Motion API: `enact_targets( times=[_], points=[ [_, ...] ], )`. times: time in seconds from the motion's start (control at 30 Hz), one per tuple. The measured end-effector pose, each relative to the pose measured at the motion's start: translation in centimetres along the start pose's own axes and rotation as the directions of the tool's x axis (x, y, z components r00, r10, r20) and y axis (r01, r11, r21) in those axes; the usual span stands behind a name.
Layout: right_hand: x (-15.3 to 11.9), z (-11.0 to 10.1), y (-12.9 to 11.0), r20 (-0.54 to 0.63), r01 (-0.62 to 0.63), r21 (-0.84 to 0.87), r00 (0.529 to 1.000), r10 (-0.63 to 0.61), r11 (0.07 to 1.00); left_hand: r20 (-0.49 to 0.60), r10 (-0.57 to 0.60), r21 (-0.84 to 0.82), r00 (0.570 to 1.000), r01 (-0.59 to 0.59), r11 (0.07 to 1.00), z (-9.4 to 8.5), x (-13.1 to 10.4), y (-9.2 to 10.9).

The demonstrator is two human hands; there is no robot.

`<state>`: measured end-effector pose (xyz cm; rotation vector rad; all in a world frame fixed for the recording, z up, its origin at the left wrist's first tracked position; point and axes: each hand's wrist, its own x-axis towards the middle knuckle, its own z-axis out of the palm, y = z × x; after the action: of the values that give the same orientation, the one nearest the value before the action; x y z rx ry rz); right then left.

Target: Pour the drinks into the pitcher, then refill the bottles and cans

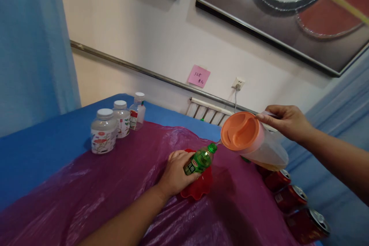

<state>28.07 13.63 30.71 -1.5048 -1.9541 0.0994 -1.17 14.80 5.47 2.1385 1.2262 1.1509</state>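
Observation:
My left hand is closed around a green plastic bottle, which leans to the right over a red scalloped dish. The bottle's open mouth points up and to the right. My right hand grips a translucent pitcher with an orange lid, tipped to the left. Its spout is close to the bottle's mouth, and a little yellowish liquid shows low inside the pitcher. Whether liquid is running between them is too small to tell.
Three clear jars with white caps stand at the left. Several red drink cans line the right edge. Purple plastic sheeting covers much of the blue table. Behind are a wall rail, a socket and a pink note.

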Motion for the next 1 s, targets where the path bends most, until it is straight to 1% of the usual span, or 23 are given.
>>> enact_targets(
  times=[0.13, 0.33, 0.47, 0.67, 0.83, 1.0],
  points=[
    [0.02, 0.04, -0.11, 0.005, -0.021, 0.02, 1.0, 0.021, 1.0, -0.002, 0.003, 0.003, 1.0, -0.003, 1.0, -0.01, 0.0, 0.02],
    [0.08, 0.08, -0.22, 0.013, -0.013, 0.041, 1.0, 0.012, 0.999, -0.013, 0.011, -0.002, 1.0, -0.011, 1.0, 0.05, -0.02, -0.01],
    [0.09, 0.03, -0.37, 0.015, -0.021, 0.022, 1.0, 0.02, 1.0, -0.013, 0.016, 0.001, 1.0, -0.016, 1.0, 0.08, -0.03, -0.03],
    [0.16, -0.1, -0.61, 0.009, 0.006, -0.018, 1.0, -0.006, 1.0, -0.007, 0.012, -0.002, 1.0, -0.012, 1.0, 0.14, -0.07, -0.08],
    [0.18, -0.19, -0.44, 0.029, 0.003, -0.023, 1.0, -0.002, 1.0, -0.005, 0.021, 0.001, 1.0, -0.021, 1.0, 0.11, -0.11, -0.07],
    [0.15, -0.18, -0.16, 0.023, -0.008, -0.024, 1.0, 0.008, 1.0, -0.004, 0.012, 0.004, 1.0, -0.012, 1.0, 0.07, -0.05, 0.01]
  ],
)
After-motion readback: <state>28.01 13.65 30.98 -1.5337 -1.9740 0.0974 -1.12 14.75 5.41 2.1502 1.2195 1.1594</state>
